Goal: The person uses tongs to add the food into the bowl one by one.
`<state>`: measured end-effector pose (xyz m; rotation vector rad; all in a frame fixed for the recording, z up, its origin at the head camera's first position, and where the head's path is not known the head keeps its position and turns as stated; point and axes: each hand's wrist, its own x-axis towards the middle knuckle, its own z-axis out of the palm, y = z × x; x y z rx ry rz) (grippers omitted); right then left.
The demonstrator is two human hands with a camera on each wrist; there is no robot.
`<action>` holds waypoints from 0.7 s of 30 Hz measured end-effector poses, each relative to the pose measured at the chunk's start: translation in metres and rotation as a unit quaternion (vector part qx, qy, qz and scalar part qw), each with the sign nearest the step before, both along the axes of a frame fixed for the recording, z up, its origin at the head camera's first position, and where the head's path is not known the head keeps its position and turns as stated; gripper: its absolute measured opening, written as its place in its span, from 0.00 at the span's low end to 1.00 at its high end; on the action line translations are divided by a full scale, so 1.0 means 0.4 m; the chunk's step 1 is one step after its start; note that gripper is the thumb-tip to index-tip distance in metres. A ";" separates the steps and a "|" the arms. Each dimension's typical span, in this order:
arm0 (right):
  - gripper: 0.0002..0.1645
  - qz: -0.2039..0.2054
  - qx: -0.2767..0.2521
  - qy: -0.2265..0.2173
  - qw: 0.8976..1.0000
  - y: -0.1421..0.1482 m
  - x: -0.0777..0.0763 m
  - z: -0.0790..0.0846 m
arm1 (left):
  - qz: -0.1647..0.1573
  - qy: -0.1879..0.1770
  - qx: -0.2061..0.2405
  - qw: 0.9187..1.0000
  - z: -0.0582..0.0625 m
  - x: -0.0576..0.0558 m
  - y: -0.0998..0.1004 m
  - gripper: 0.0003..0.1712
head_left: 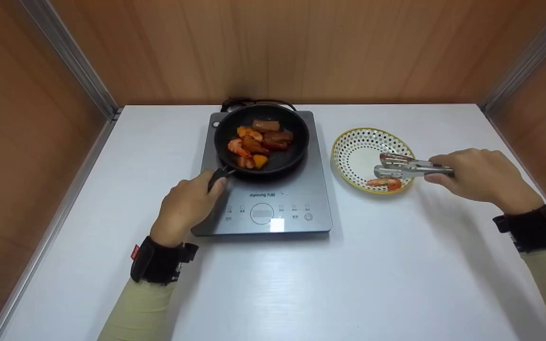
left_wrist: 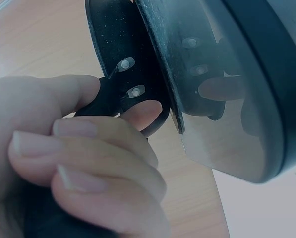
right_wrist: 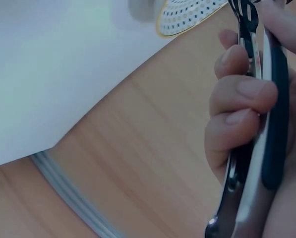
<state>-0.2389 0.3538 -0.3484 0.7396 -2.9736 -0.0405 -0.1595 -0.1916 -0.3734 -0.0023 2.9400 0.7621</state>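
My left hand (head_left: 185, 204) grips the black handle (head_left: 218, 177) of a frying pan (head_left: 296, 156) that sits on an induction cooktop (head_left: 301, 194). Shrimp (head_left: 238, 147), brown sausage-like pieces (head_left: 266, 125) and orange chunks (head_left: 260, 161) lie in the pan. In the left wrist view the fingers (left_wrist: 103, 163) curl about the handle beside the pan's riveted wall. With my right hand (head_left: 481, 177) I hold metal tongs (head_left: 413, 169) over a dotted, yellow-rimmed plate (head_left: 349, 151). Under the tong tips, one shrimp (head_left: 385, 183) lies near the plate's front rim. The tong tips stand slightly apart.
A black cable (head_left: 259, 101) runs behind the cooktop along the table's back edge. Wood-grain panels (head_left: 292, 52) with metal frame strips (head_left: 69, 59) enclose the white table (head_left: 273, 284) at the back and sides.
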 end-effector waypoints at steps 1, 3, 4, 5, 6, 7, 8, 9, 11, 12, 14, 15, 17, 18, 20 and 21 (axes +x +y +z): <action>0.21 -0.002 0.001 -0.007 1.000 0.006 -0.003 0.000 | -0.001 0.002 -0.001 1.000 0.000 0.000 0.000 0.20; 0.21 -0.007 0.002 -0.025 1.000 0.012 -0.007 0.000 | 0.001 0.001 -0.001 1.000 -0.001 0.000 0.001 0.19; 0.22 -0.007 0.002 -0.034 0.999 0.012 -0.009 0.001 | 0.001 0.000 -0.001 1.000 -0.001 0.000 0.001 0.19; 0.22 -0.008 0.004 -0.040 0.999 0.012 -0.011 0.002 | 0.003 -0.001 0.000 1.000 -0.001 0.000 0.001 0.19; 0.22 -0.008 0.006 -0.045 0.999 0.010 -0.014 0.004 | 0.004 -0.002 0.001 1.000 0.000 0.000 0.001 0.19; 0.22 -0.007 0.008 -0.050 0.999 0.008 -0.017 0.004 | 0.005 -0.005 0.001 1.000 0.000 0.001 0.001 0.19; 0.22 -0.006 0.010 -0.056 0.998 0.005 -0.020 0.005 | 0.005 -0.006 0.001 1.000 0.000 0.000 0.000 0.19; 0.22 -0.004 0.012 -0.059 0.998 0.001 -0.023 0.006 | 0.005 -0.008 0.002 1.000 0.000 0.000 -0.001 0.20; 0.21 -0.001 0.020 -0.064 0.998 -0.005 -0.030 0.006 | 0.005 -0.011 0.002 1.000 0.001 0.001 -0.002 0.20; 0.21 0.002 0.023 -0.065 0.998 -0.008 -0.033 0.006 | 0.004 -0.013 0.002 1.000 0.001 0.000 -0.002 0.20; 0.20 0.004 0.029 -0.067 0.997 -0.011 -0.039 0.006 | 0.004 -0.014 0.002 1.000 0.001 0.000 -0.003 0.20; 0.19 0.005 0.031 -0.067 0.997 -0.011 -0.041 0.005 | 0.004 -0.014 0.002 1.000 0.001 0.000 -0.003 0.20; 0.17 0.007 0.034 -0.067 0.997 -0.012 -0.045 0.004 | 0.003 -0.013 0.002 1.000 0.001 0.000 -0.002 0.21; 0.16 0.009 0.034 -0.067 0.997 -0.012 -0.047 0.003 | 0.003 -0.012 0.002 1.000 0.001 0.000 -0.002 0.21; 0.13 0.009 0.035 -0.067 0.997 -0.012 -0.049 0.001 | 0.002 -0.011 0.002 1.000 0.000 -0.001 -0.002 0.21; 0.12 0.009 0.035 -0.066 0.997 -0.014 -0.050 0.000 | 0.003 -0.011 0.001 1.000 0.000 0.000 -0.002 0.21</action>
